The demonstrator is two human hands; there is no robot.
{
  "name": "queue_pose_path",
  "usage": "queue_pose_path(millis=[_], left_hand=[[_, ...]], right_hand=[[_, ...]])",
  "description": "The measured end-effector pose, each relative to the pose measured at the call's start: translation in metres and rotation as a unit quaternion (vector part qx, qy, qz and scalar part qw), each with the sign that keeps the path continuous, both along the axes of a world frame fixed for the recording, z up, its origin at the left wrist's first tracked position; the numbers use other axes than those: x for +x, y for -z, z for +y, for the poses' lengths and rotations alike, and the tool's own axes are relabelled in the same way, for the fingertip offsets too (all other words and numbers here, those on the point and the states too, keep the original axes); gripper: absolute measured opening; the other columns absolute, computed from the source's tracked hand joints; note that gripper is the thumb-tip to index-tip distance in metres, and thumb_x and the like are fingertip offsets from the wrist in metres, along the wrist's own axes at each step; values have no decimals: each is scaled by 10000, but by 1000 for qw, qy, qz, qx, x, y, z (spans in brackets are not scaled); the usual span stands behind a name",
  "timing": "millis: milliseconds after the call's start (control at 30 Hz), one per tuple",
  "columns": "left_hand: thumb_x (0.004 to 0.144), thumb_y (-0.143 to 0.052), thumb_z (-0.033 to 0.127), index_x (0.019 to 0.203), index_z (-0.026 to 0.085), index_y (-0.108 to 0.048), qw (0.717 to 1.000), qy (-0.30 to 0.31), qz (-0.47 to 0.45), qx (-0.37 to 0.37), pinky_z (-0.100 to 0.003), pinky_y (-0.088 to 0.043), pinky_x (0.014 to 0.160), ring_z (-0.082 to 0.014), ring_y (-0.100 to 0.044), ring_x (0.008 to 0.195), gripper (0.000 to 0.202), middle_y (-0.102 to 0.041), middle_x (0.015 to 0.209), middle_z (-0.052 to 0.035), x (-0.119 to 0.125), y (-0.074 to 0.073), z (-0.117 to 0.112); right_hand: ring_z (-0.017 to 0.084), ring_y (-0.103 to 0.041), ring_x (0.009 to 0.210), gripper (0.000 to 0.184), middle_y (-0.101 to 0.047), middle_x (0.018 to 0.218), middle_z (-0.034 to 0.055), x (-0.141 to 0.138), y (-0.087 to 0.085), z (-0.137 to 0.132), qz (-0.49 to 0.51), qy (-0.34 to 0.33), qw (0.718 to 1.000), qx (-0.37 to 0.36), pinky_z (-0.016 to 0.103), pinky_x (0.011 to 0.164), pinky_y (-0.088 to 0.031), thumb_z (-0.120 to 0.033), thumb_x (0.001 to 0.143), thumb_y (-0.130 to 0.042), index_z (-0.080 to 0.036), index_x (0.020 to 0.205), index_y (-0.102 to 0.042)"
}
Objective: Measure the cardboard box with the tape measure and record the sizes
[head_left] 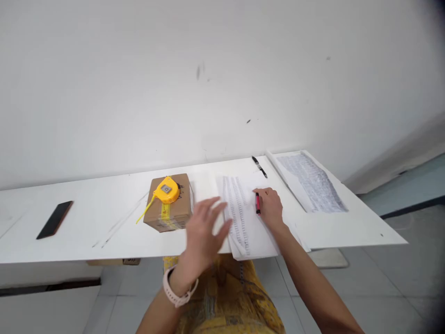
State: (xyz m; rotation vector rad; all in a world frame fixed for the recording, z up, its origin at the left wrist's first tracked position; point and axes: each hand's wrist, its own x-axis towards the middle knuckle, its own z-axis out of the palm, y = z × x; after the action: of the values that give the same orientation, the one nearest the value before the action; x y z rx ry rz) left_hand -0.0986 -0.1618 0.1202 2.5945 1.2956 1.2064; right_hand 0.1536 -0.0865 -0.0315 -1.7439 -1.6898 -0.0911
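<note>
My left hand (205,232) hovers over the left edge of the paper sheets, fingers spread, slightly blurred, with nothing in it. My right hand (271,206) is over the sheets, its fingers curled at a short red-and-black pen (257,204); the exact grip is partly hidden. Printed columns run down the stacked paper sheets (257,236), which overhang the table's front edge a little. Left of my left hand stands a brown cardboard box (177,211). On top of it lies a yellow tape measure (167,190), its strip partly pulled out past the box's left side.
The white table (114,208) stands against a white wall. A dark phone (54,220) lies at its left. Behind the sheets is a black pen (259,167). Farther right, a densely marked sheet (309,181) lies near the table's right edge.
</note>
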Motion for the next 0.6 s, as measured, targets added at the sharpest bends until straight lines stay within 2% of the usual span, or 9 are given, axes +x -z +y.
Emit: queue_pose_path(millis=[33, 100, 167, 267, 367, 433, 500, 567, 600], left_hand=[[919, -617, 265, 1191, 233, -580, 997, -52, -14, 52, -451, -488, 979, -264, -585, 1133, 276, -661, 1196, -104, -18, -10, 4], [886, -649, 277, 1212, 209, -564, 984, -161, -4, 72, -512, -455, 996, -313, -539, 1187, 343, -614, 1266, -145, -53, -23, 19], [831, -700, 339, 1285, 188, -512, 974, -225, 18, 0, -540, -462, 967, -359, -499, 1219, 514, -571, 1315, -172, -79, -28, 36], [802, -701, 349, 1324, 203, -472, 965, -239, -1, -105, -521, -469, 949, -356, -523, 1192, 588, -589, 1270, -148, -96, -28, 48], [792, -704, 371, 1299, 233, -475, 960, -174, -165, -145, -456, -477, 948, -303, -580, 1130, 573, -603, 1217, -110, -90, -30, 29], [794, -702, 454, 1301, 245, -463, 923, -60, -311, -219, -414, -511, 888, -276, -630, 1049, 598, -621, 1159, -93, -81, -30, 3], [778, -695, 557, 1323, 251, -448, 848, 65, -416, -320, -405, -527, 852, -270, -675, 958, 672, -652, 1106, -86, -72, -25, -25], [739, -722, 602, 1338, 244, -449, 777, 120, -482, -387, -396, -533, 834, -266, -691, 901, 749, -673, 1074, -89, -67, -16, -49], [719, -743, 604, 1342, 241, -451, 753, 124, -505, -403, -390, -533, 831, -264, -692, 894, 778, -677, 1074, -93, -66, -11, -59]], right_hand=[[239, -528, 864, 395, -607, 931, 99, 0, 3, 1, -11, 7, 1000, 5, 353, 733, -422, -59, 827, -382, -202, 1087, -642], [242, -536, 873, 445, -629, 959, 112, -2, 3, 1, 0, 21, 999, 41, 368, 769, -433, -34, 825, -364, -187, 1139, -640], [252, -547, 891, 412, -644, 972, 124, -4, -4, -1, 22, 33, 995, 89, 389, 801, -444, -71, 861, -366, -172, 1152, -641], [275, -567, 939, 337, -654, 978, 141, -12, -32, -10, 70, 40, 985, 154, 438, 852, -451, -182, 912, -395, -173, 1121, -659], [291, -583, 986, 313, -661, 1034, 151, -34, -79, -31, 181, -10, 967, 178, 470, 881, -464, -301, 939, -423, -195, 1114, -660], [270, -610, 922, 318, -671, 1038, 130, -59, -112, -50, 318, -96, 938, 100, 437, 806, -505, -405, 943, -465, -225, 1126, -653], [234, -629, 852, 378, -682, 983, 99, -87, -139, -69, 447, -235, 861, -58, 401, 768, -525, -506, 947, -455, -241, 1122, -661], [215, -634, 846, 506, -677, 997, 91, -113, -156, -83, 503, -353, 769, -176, 386, 758, -528, -597, 958, -364, -242, 1149, -669], [206, -629, 840, 551, -673, 989, 85, -124, -161, -89, 511, -388, 738, -209, 377, 753, -523, -625, 958, -327, -241, 1141, -678]])
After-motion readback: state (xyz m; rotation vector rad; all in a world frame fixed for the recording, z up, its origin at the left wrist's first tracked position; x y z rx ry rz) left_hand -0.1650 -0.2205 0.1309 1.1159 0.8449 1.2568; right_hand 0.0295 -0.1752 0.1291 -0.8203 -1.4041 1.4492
